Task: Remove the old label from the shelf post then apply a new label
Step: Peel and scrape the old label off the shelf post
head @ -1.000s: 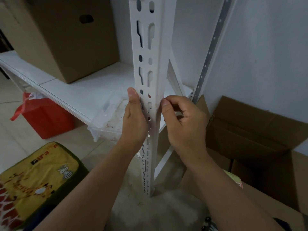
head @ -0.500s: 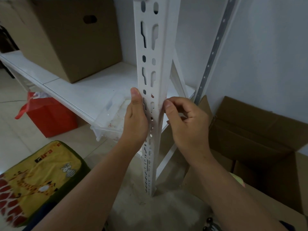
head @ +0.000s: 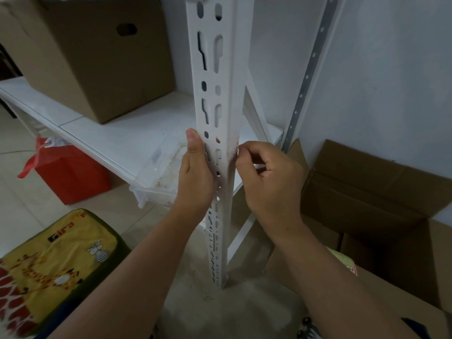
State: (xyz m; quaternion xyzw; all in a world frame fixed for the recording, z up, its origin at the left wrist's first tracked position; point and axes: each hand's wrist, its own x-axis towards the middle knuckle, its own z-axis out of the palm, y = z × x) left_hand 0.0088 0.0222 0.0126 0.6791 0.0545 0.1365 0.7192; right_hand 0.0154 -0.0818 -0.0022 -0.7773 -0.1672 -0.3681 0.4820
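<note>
Both bare forearms reach up and forward, hands level with each other. Left hand [head: 195, 172]: thumb straight and pointing up, palm turned inward, fingers hidden. Right hand [head: 270, 178]: fingers curled tight, thumb and forefinger tips pinched together at its upper left.

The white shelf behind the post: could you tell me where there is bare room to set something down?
The white shelf is bare between the cardboard box and the clear plastic tray. It is crowded by the shelf post, where the left hand and right hand work.
</note>
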